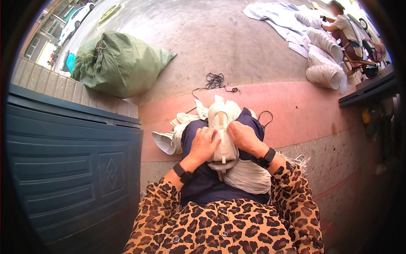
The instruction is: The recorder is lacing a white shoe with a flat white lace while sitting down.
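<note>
A pale beige sneaker upper [224, 146] lies lengthwise between my knees, its heel end with a small pull tab toward me. My left hand [205, 144] is closed at the upper's left side, with thumb and fingers pinching near the opening's edge. On the other side my right hand [244, 137] is closed against the upper, fingertips curled by the eyelet area. Whether a thin lace is between the fingers is too small to make out. Below the right forearm rests a stack of nested white uppers [249, 175]. More white uppers [167, 142] lie beyond my left knee.
Black cord [215, 80] lies tangled on the ground ahead. A large green sack [120, 63] stands at the far left, behind a blue panelled door [63, 161]. Far right, a seated person [344, 31] works beside rolled stacks of white uppers [323, 74] and white sheets [275, 17].
</note>
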Demonstrator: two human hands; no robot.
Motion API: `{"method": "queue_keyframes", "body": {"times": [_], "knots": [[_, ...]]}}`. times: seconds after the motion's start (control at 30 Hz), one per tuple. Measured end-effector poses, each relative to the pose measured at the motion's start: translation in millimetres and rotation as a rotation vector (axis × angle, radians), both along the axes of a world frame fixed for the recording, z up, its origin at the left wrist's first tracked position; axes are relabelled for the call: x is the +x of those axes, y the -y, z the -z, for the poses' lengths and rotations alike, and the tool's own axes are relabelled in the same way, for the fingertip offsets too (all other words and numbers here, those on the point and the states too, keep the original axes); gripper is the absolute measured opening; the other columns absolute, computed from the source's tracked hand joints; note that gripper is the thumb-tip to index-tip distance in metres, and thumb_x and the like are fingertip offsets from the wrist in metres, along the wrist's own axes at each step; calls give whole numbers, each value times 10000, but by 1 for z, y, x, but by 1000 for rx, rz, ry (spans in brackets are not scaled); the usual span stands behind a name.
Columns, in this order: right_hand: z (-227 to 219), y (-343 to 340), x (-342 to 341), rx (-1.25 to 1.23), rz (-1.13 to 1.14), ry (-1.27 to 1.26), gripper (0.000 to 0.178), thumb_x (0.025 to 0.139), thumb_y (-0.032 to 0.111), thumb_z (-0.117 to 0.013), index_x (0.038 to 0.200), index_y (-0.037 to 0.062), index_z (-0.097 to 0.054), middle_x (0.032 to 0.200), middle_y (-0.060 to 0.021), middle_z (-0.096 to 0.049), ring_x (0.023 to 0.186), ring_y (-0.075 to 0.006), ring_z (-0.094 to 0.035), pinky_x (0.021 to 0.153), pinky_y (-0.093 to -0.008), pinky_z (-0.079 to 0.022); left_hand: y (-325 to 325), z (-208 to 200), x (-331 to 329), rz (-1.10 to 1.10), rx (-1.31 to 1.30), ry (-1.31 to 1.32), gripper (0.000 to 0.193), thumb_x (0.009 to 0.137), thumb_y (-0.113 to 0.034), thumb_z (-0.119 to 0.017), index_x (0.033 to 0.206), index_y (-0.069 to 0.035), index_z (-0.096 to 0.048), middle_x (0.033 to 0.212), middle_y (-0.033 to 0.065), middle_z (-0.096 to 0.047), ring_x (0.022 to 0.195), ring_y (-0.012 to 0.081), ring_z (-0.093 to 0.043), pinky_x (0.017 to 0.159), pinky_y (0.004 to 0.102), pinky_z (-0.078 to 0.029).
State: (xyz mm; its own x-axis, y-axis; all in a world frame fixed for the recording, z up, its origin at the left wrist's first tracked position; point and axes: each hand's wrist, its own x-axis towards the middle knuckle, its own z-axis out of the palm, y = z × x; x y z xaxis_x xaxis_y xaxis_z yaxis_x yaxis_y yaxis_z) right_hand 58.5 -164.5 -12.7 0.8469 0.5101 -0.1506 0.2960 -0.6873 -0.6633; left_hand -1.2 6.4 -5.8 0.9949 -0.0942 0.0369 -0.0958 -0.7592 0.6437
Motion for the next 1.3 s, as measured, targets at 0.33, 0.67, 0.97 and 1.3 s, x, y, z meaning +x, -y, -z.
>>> {"method": "queue_keyframes", "body": {"times": [0.33,0.67,0.97,1.3], "knots": [[-8,-14,4,-145,-36,22,184,804,149,-500,808,-28,-551,735,-237,-602,700,-383,-612,612,-439,-491,3,6,-2,-66,-47,-11,281,718,-147,-657,943,-6,-568,868,116,-561,847,274,-524,756,353,-430],[16,-1,17,349,-6,-373,201,794,154,-524,810,-28,-608,720,-237,-595,708,-361,-595,625,-404,-454,1,6,-3,-62,-83,-15,284,717,-140,-660,947,-3,-565,859,115,-556,839,267,-524,753,345,-432],[8,-2,12,317,86,-142,164,772,124,-540,832,-1,-627,742,-208,-618,729,-356,-606,671,-410,-470,0,6,-3,-66,-91,-37,296,720,-181,-658,954,-20,-572,879,116,-567,856,278,-530,752,366,-441],[19,-20,7,161,22,102,248,779,37,-488,1024,2,-482,752,-229,-576,765,-408,-562,671,-472,-438,1,8,-5,-68,-122,3,275,727,-126,-649,956,0,-564,873,118,-560,844,264,-523,756,343,-431]]}}
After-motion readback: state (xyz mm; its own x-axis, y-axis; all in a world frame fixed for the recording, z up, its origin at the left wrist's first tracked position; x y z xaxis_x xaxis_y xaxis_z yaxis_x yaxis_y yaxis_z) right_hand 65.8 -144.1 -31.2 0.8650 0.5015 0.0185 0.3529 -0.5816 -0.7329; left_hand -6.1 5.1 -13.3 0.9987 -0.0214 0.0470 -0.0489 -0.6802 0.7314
